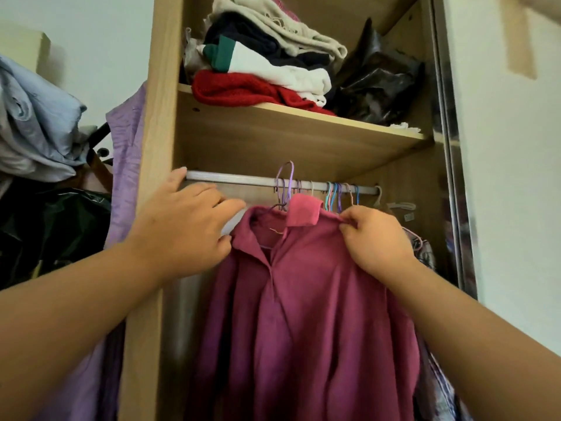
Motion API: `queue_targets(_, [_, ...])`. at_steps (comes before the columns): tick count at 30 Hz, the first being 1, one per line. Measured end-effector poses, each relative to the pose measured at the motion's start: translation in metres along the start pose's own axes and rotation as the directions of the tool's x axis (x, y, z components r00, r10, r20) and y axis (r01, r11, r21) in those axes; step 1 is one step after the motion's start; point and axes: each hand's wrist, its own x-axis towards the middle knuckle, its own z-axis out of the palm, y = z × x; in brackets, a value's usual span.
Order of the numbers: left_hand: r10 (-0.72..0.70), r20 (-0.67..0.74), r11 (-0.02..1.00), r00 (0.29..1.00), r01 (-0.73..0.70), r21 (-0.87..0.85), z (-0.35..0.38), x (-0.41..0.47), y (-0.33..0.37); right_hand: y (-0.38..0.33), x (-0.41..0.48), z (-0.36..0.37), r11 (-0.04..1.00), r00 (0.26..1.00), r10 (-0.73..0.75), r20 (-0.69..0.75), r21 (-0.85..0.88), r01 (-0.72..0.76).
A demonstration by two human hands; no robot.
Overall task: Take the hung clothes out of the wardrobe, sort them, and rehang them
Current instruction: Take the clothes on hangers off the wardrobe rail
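Hung on a hanger (pixel 287 180) just under the rod (pixel 236 179): shirt (pixel 303 314), hook seemingly over the rod. Pinching its shoulder: right hand (pixel 376 241). Holding nothing: left hand (pixel 182 226), fingers (pixel 224 205) spread beside the collar, thumb at the rod. Above, folded clothes (pixel 267 71) on the shelf (pixel 303 117).

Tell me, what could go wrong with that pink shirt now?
The right hand only pinches the shoulder of the magenta shirt, so the shirt might slide off its purple hanger. That hook sits close to the other hangers on the rail and could tangle with them.
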Motion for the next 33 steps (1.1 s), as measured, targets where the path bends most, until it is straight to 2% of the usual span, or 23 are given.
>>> queue_targets(2, [0.01,0.032,0.996,0.999,-0.007,-0.091,0.004,-0.002,0.013,0.012,-0.019,-0.017,1.0,1.0,0.008,0.03,0.012,-0.009])
queue_targets(4, [-0.011,0.117,0.966,0.993,0.041,-0.255,0.011,-0.003,0.034,0.024,-0.043,-0.035,1.0,0.998,0.028,0.052,-0.016,-0.027])
queue_targets(7, [0.003,0.272,0.858,0.962,0.137,-0.495,0.031,-0.006,0.072,0.043,-0.084,-0.062,0.995,0.998,0.04,0.047,-0.097,-0.035])
queue_targets(9, [0.035,0.304,0.8,0.952,0.156,-0.58,0.044,-0.008,0.096,0.054,-0.112,-0.078,0.986,0.996,0.061,0.067,-0.161,-0.05])
queue_targets(11, [0.003,0.343,0.745,0.939,0.227,-0.628,0.055,-0.01,0.118,0.063,-0.137,-0.094,0.981,0.992,0.077,0.101,-0.187,-0.057])
queue_targets(14, [0.039,0.459,0.608,0.888,0.343,-0.716,0.068,-0.022,0.152,0.071,-0.187,-0.122,0.973,0.984,0.149,0.099,-0.192,-0.128])
queue_targets(16, [0.137,0.479,0.46,0.867,0.372,-0.806,0.079,-0.031,0.174,0.07,-0.22,-0.14,0.97,0.978,0.196,0.078,-0.165,-0.181])
queue_targets(18, [0.231,0.43,0.304,0.873,0.356,-0.884,0.084,-0.039,0.196,0.065,-0.25,-0.153,0.953,0.964,0.259,0.065,-0.177,-0.245])
queue_targets(23, [0.373,0.24,0.085,0.897,0.224,-0.971,0.071,-0.061,0.248,0.027,-0.313,-0.176,0.867,0.917,0.399,-0.004,-0.326,-0.378])
queue_targets(26, [0.416,0.078,-0.033,0.906,0.1,-0.994,0.047,-0.078,0.266,-0.01,-0.35,-0.187,0.811,0.87,0.492,-0.041,-0.341,-0.474])
queue_targets(29, [0.459,-0.095,-0.163,0.883,-0.022,-0.986,0.02,-0.1,0.273,-0.06,-0.393,-0.193,0.724,0.795,0.601,-0.079,-0.367,-0.584])
queue_targets(33, [0.504,-0.251,-0.274,0.826,-0.123,-0.954,-0.015,-0.136,0.284,-0.13,-0.445,-0.198,0.567,0.619,0.767,-0.17,-0.272,-0.777])
